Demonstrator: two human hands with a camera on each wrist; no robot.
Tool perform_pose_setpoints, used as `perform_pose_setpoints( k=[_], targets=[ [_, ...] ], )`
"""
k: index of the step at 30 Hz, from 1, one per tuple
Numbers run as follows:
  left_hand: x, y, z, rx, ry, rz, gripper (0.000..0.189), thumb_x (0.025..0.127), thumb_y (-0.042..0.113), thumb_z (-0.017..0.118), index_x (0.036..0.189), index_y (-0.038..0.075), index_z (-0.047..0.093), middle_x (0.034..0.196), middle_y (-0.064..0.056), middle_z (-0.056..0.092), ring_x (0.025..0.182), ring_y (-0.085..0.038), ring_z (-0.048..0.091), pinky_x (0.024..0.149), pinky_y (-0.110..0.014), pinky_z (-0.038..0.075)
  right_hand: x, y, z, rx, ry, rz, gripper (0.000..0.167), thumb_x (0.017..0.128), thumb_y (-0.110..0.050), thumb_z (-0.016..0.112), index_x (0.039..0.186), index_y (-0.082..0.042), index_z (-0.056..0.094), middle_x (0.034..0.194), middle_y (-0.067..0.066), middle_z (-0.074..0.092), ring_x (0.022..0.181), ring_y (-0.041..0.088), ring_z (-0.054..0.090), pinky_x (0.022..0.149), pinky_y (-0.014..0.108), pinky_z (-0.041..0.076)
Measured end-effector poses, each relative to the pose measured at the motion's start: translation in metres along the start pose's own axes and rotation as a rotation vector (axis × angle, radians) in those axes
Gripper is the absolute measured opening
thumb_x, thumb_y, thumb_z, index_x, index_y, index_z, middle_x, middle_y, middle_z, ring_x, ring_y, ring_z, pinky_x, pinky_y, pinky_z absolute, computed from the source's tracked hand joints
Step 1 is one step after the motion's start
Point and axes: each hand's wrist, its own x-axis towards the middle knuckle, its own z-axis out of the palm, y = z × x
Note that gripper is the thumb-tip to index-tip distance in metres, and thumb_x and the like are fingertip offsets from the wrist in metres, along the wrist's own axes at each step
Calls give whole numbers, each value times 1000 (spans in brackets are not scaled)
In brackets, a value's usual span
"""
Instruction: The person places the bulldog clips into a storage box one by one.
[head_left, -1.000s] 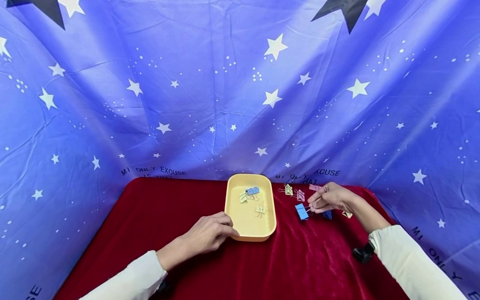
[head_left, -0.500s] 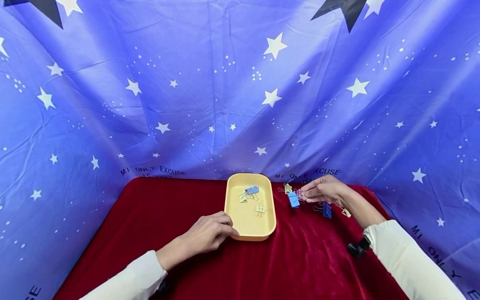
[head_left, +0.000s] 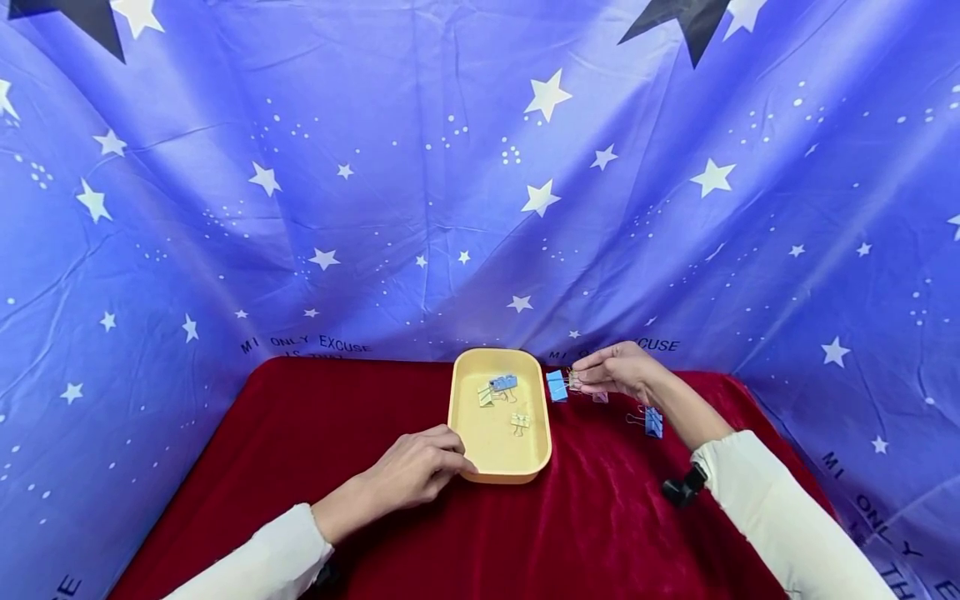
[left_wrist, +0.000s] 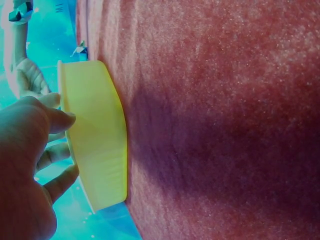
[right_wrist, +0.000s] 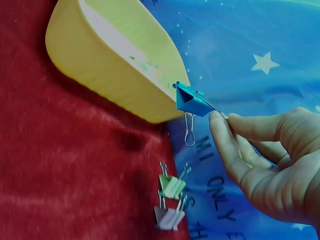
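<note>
Right wrist view: the right hand (right_wrist: 280, 182) has its thumb and forefinger pinched together on one wire handle of a bright blue binder clip (right_wrist: 194, 103), whose other handle hangs free. Seen from the head, that clip is just right of the yellow tray (head_left: 491, 454), out beyond the fingertips and raised off the cloth (head_left: 352, 400). The left hand (head_left: 420, 467) grips the tray at its near-left corner, fingers bent at the rim and the thumb against the outer wall. Inside the tray lie a blue clip (head_left: 503, 382) and a pale green clip (head_left: 486, 397) touching each other, with a pale yellow clip (head_left: 521, 420) nearer the person. Under the right hand are a green clip (right_wrist: 173, 186) and a pink clip (right_wrist: 170, 219); a darker blue clip (head_left: 653, 422) rests near that wrist.
</note>
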Motion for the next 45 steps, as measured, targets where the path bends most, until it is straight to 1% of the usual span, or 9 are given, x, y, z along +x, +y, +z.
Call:
perform_pose_setpoints(
  k=[6,11,16,24,27,30,33,41,45],
  targets=[
    [-1,0,0,5,9,-1,32,91,0,83,106,28,90,96,12,72,95,-5,65,76,-15,54,11,-9,21,28,-1,8,52,100,16,67,150,25,53,104,11,85,90,15,82,96,33,68],
    [-2,-1,0,2,13,-2,28,94,3,83,106,27,90,95,12,71,95,-5,64,76,-15,54,21,-15,36,29,-5,10,52,100,17,65,150,25,52,102,13,85,89,15,82,95,33,68],
    [-1,-1,0,1,9,-1,28,94,3,83,107,27,90,96,11,72,94,-6,64,76,-15,54,29,-17,47,25,4,-3,50,98,20,66,146,26,56,97,11,84,87,17,83,92,34,69],
    [-1,-1,-1,3,0,-2,32,92,1,83,107,27,90,96,11,71,95,-6,64,75,-15,53,37,-15,62,-4,26,-14,45,95,22,69,140,27,61,94,12,83,81,19,83,85,33,70],
    [-1,-1,0,6,3,0,31,92,1,83,107,27,90,96,11,71,95,-6,64,75,-15,54,38,-15,66,-26,34,-8,44,95,21,70,138,25,63,99,18,84,81,19,83,88,35,70],
    [-2,-1,0,5,6,0,28,94,3,83,107,27,90,96,11,71,95,-6,65,76,-15,54,39,-17,69,-39,48,-5,40,95,20,71,135,23,67,111,29,83,83,19,83,92,38,69],
    [-2,-1,0,4,9,-2,27,95,4,83,107,27,90,96,11,71,95,-5,65,76,-15,54,39,-19,72,-41,59,-5,39,94,20,72,134,21,69,122,34,80,85,20,84,93,38,69],
    [-1,-1,0,-1,1,-1,28,95,3,81,107,27,90,96,11,71,96,-6,65,77,-16,54,42,-16,77,-60,39,-16,45,95,19,72,139,24,63,120,32,81,86,19,82,93,38,69],
    [-1,-1,-1,-1,-10,-5,31,94,1,80,108,27,90,97,10,72,95,-6,64,75,-15,54,43,-15,80,-69,37,-20,46,94,19,72,140,24,63,118,31,81,84,18,82,88,35,70]
  ],
)
